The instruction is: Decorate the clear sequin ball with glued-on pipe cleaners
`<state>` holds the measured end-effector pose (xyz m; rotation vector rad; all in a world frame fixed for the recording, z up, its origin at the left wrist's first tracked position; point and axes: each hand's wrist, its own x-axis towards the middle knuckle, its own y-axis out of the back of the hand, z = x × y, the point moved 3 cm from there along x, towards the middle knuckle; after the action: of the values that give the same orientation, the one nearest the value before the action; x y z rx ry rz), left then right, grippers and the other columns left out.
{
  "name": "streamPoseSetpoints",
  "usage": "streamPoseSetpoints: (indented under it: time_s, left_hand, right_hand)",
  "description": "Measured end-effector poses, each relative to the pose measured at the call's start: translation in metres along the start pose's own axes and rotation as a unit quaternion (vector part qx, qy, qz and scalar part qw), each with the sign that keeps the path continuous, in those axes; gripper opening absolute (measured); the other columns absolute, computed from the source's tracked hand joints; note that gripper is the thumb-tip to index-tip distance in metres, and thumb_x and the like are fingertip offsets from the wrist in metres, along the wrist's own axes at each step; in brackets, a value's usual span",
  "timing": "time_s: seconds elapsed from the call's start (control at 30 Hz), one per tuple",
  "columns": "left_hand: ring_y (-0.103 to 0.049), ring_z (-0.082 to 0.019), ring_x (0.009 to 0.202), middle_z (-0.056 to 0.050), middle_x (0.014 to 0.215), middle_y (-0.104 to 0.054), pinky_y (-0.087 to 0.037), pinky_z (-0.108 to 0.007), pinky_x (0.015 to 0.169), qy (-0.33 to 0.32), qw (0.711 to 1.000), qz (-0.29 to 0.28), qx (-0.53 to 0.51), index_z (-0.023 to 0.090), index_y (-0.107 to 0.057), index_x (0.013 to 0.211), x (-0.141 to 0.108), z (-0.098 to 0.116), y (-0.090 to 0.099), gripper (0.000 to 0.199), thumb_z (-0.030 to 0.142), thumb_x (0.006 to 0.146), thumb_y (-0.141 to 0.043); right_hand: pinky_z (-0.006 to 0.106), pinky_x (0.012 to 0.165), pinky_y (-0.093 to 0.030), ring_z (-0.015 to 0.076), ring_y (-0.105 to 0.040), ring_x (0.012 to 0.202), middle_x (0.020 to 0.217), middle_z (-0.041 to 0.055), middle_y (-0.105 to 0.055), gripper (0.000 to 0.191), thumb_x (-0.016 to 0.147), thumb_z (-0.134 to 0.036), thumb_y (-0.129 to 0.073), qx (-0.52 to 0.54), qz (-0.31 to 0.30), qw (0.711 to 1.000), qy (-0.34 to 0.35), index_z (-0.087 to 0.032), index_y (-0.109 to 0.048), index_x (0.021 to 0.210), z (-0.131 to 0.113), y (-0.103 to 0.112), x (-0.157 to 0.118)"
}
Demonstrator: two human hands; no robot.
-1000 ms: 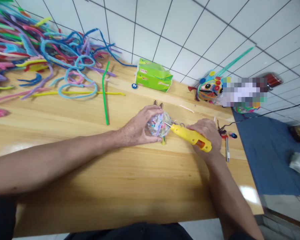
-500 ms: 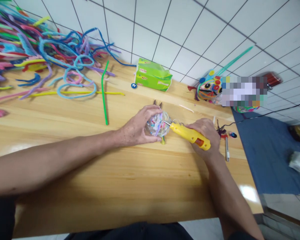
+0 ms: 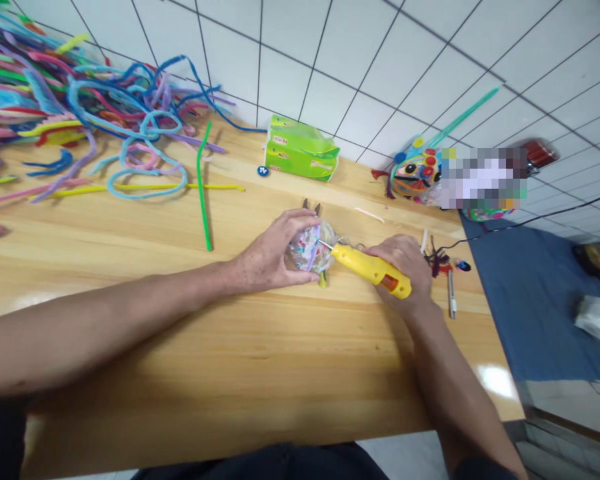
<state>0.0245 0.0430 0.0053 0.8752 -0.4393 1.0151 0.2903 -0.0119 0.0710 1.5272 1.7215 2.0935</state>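
My left hand [image 3: 273, 257] is wrapped round the left side of a small clear plastic object [image 3: 307, 248], rounded, with multicoloured bits and a purple band. Brown points [image 3: 311, 206] stick out behind it, and a yellow-green piece [image 3: 323, 279] shows below. My right hand [image 3: 405, 263] grips a yellow hand tool [image 3: 370, 267] with an orange window and a thin metal tip. That tip meets the right part of the plastic object, though whether it presses in I cannot tell. The fingers of the right hand are partly hidden behind the tool.
Tangled pipe cleaners [image 3: 95, 100] fill the back left, with a green one [image 3: 204, 193] nearer. A green tissue pack [image 3: 300, 150] and a blue button [image 3: 263, 171] are by the tiled wall. Decorated crafts [image 3: 415, 173], a black cord [image 3: 530, 223] and a pen-like cutter [image 3: 451, 293] are at right.
The metal tip has moved further left over the plastic object, along with the tool and my right hand. My left hand keeps its hold. The whole view has shifted slightly.
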Motion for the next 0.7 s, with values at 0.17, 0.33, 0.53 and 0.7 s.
streamPoseSetpoints:
  time_s: [0.17, 0.33, 0.53, 0.7]
  left_hand:
    - [-0.056, -0.039, 0.147, -0.020, 0.150, -0.058, -0.052, -0.064, 0.121, -0.003, 1.000, 0.001, -0.004, 0.027, -0.042, 0.159, 0.0000, 0.0007, -0.0001, 0.095, 0.049, 0.083, -0.094]
    - [-0.055, -0.038, 0.148, -0.019, 0.151, -0.058, -0.052, -0.065, 0.122, 0.004, 1.000, -0.001, 0.000, 0.029, -0.041, 0.159, -0.0006, -0.0003, -0.0004, 0.094, 0.053, 0.084, -0.092]
    - [-0.056, -0.037, 0.147, -0.019, 0.151, -0.058, -0.052, -0.064, 0.121, -0.004, 1.000, 0.000, 0.000, 0.029, -0.041, 0.160, -0.0001, 0.0006, -0.0003, 0.095, 0.052, 0.084, -0.092]
    - [-0.056, -0.038, 0.147, -0.019, 0.150, -0.057, -0.052, -0.064, 0.121, -0.005, 1.000, 0.003, -0.005, 0.028, -0.041, 0.160, -0.0002, 0.0005, -0.0005, 0.096, 0.049, 0.083, -0.094]
  right_hand:
    - [0.041, 0.075, -0.052, 0.0230, -0.068, 0.080, 0.087, 0.0033, -0.076, 0.013, 0.099, -0.026, -0.071, -0.012, -0.015, 1.000, -0.007, -0.026, -0.073, 0.112, 0.0023, 0.0047, 0.0000]
    - [0.042, 0.073, -0.052, 0.0234, -0.069, 0.077, 0.086, 0.0037, -0.077, 0.013, 0.099, -0.029, -0.070, 0.003, -0.009, 1.000, -0.004, -0.026, -0.075, 0.111, 0.0007, 0.0041, 0.0028]
    - [0.042, 0.074, -0.054, 0.0239, -0.071, 0.077, 0.086, 0.0029, -0.078, 0.014, 0.097, -0.028, -0.070, 0.003, -0.008, 1.000, -0.018, -0.027, -0.074, 0.111, 0.0000, 0.0039, 0.0036]
    - [0.041, 0.073, -0.053, 0.0232, -0.071, 0.077, 0.087, 0.0035, -0.078, 0.014, 0.097, -0.025, -0.069, 0.008, -0.015, 1.000, -0.013, -0.026, -0.073, 0.111, -0.0023, 0.0009, 0.0023]
